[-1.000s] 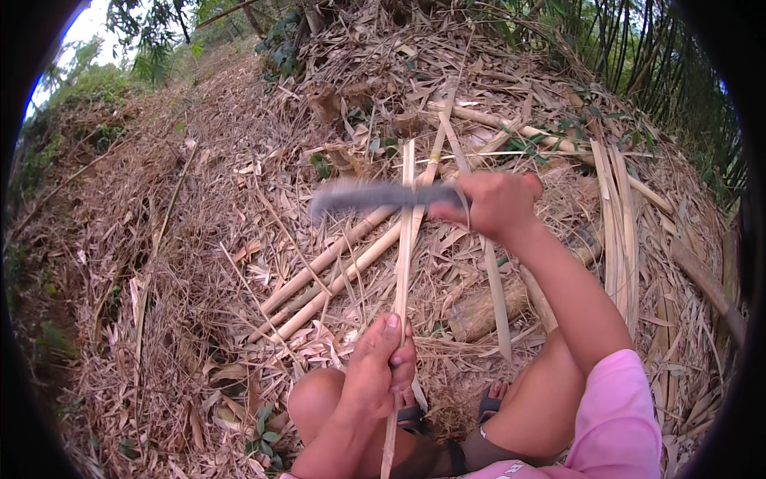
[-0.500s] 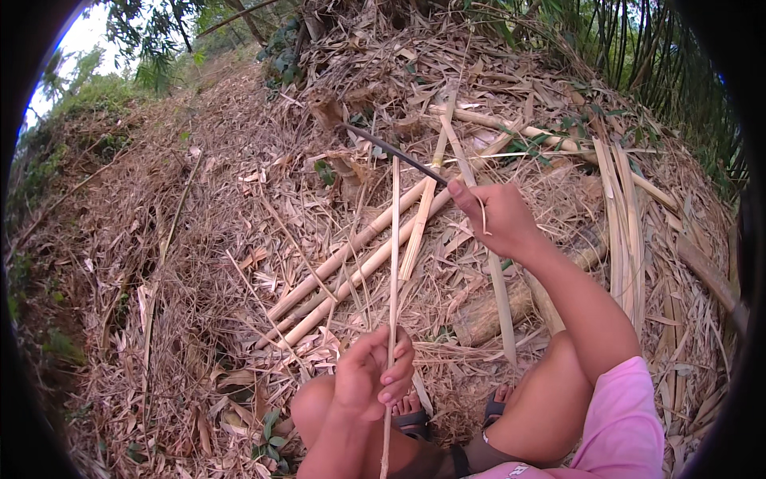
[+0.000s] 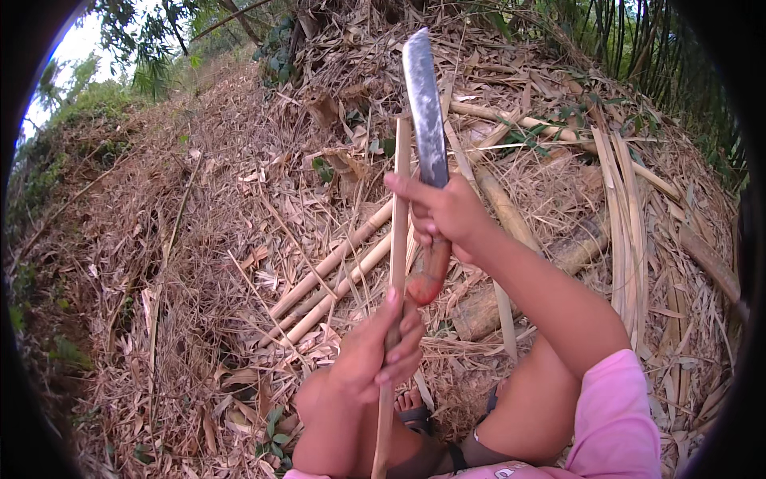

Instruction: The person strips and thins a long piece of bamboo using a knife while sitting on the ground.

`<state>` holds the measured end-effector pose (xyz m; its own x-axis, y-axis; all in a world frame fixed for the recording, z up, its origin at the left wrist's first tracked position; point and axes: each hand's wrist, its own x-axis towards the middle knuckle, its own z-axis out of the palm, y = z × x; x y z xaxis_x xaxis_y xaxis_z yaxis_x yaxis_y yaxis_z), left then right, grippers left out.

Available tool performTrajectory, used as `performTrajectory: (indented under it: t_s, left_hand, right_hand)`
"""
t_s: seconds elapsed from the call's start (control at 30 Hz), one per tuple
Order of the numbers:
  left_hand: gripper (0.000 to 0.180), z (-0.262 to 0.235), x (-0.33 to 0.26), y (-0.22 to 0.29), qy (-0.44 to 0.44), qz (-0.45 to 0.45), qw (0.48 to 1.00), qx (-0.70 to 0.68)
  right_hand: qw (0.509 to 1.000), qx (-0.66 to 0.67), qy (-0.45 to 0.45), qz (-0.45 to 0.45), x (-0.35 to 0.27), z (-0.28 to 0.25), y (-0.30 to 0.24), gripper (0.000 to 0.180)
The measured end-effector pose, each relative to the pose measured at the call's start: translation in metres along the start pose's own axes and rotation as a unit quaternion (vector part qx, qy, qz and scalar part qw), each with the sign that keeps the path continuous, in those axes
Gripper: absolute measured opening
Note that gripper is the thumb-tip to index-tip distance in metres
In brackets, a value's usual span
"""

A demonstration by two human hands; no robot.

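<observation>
My left hand [image 3: 377, 349] is closed around a long split bamboo strip [image 3: 400, 231], which stands nearly upright in front of me. The strip's lower end runs down past my legs. In my right hand [image 3: 447, 211] is a machete with a curved reddish-brown handle [image 3: 429, 275]. Its mottled grey blade [image 3: 424, 104] points up and away, just right of the strip's upper end. A digit of my right hand reaches across the strip and appears to touch it. The butt of the handle is close above my left hand.
Bamboo poles [image 3: 339, 279] lie on leaf litter beyond my left hand. Pale split strips [image 3: 626, 215] lie at the right, and a thick bamboo length [image 3: 483, 313] near my right knee. Cut stumps [image 3: 345, 168] stick up ahead. Bamboo stems [image 3: 646, 56] grow at the far right.
The machete has swung from pointing left, edge-on, to upright with its flat side showing. My right hand has come left to the strip. The strip has turned and shows a wider face.
</observation>
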<state>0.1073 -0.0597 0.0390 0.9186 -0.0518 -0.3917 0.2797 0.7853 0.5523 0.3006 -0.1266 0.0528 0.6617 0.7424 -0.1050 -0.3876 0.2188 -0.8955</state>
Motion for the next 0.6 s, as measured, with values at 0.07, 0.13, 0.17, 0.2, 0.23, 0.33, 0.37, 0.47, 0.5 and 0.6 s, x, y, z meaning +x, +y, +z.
performTrajectory:
  t_s: [0.07, 0.13, 0.17, 0.2, 0.23, 0.33, 0.37, 0.47, 0.5, 0.6]
  left_hand:
    - [0.049, 0.012, 0.016, 0.006, 0.017, 0.025, 0.997, 0.071]
    - [0.068, -0.001, 0.024, 0.005, 0.016, 0.033, 0.994, 0.105]
    - [0.072, -0.001, 0.023, 0.002, 0.047, 0.036, 0.992, 0.115]
    - [0.076, -0.002, 0.023, -0.003, 0.079, 0.037, 0.989, 0.123]
    - [0.082, -0.018, 0.019, -0.009, 0.055, 0.025, 0.989, 0.135]
    - [0.081, -0.027, 0.006, -0.025, 0.026, -0.044, 0.99, 0.132]
    - [0.076, -0.022, 0.001, -0.03, 0.032, -0.062, 0.989, 0.131]
    - [0.065, -0.03, -0.009, -0.043, 0.045, -0.09, 0.986, 0.133]
    - [0.053, -0.026, -0.01, -0.044, 0.065, -0.083, 0.985, 0.135]
    - [0.044, -0.024, -0.005, -0.046, 0.103, -0.053, 0.985, 0.127]
  right_hand:
    - [0.999, 0.045, 0.007, -0.015, 0.012, -0.009, 0.002, 0.031]
    - [0.996, 0.086, 0.015, -0.022, 0.018, -0.015, 0.0, 0.031]
    - [0.995, 0.091, 0.021, -0.03, 0.019, -0.019, -0.002, 0.03]
    - [0.995, 0.09, 0.031, -0.031, 0.021, -0.025, -0.002, 0.03]
    - [0.995, 0.088, 0.041, -0.031, 0.022, -0.029, -0.003, 0.029]
    - [0.994, 0.083, 0.059, -0.045, 0.027, -0.052, -0.007, 0.028]
    - [0.994, 0.081, 0.061, -0.051, 0.029, -0.062, -0.008, 0.028]
    - [0.992, 0.083, 0.077, -0.06, 0.031, -0.074, -0.006, 0.027]
    - [0.991, 0.084, 0.087, -0.061, 0.032, -0.077, -0.004, 0.028]
    - [0.989, 0.027, 0.132, -0.062, 0.032, -0.078, -0.002, 0.033]
